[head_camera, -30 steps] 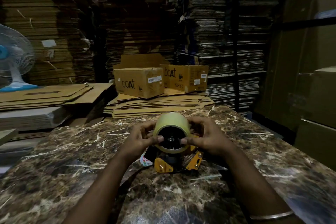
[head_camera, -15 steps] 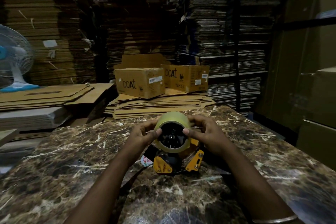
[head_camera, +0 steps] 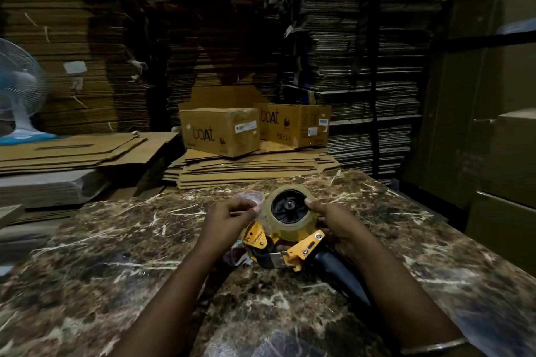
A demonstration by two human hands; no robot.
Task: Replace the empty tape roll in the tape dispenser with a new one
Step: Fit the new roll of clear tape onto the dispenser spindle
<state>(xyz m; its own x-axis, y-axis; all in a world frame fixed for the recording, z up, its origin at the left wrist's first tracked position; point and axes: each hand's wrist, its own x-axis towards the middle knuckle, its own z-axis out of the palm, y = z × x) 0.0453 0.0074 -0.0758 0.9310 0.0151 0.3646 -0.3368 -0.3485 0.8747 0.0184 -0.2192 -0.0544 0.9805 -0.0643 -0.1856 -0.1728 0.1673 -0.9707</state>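
**Tape roll seated on the dispenser hub**

Your dispenser point(head_camera: 280, 249) lies on the marble table point(head_camera: 116, 255), near its middle and just in front of you. Its long axis runs from the yellow roller end at lower left to the dark handle point(head_camera: 339, 272), which points toward you and to the right.

The roll point(head_camera: 291, 211) sits around the black hub point(head_camera: 289, 206) at the far end of the dispenser. The roll's open face, and so the hub axis, points up and back toward you; the hub spokes are visible through the core.

Your right hand point(head_camera: 333, 223) is closed on the roll: the thumb presses on its right rim, and the remaining fingers wrap behind, where they are hidden. Your left hand point(head_camera: 229, 217) is curled with thumb and fingertips together at the roll's left edge. Whether it pinches the tape end cannot be determined.

A smaller pale ring point(head_camera: 251, 197), possibly a spent core, shows just behind the left hand, beside the roll.

Two "boAt" cartons point(head_camera: 220, 130) stand on flat cardboard beyond the table, and a fan point(head_camera: 17, 90) stands far left.
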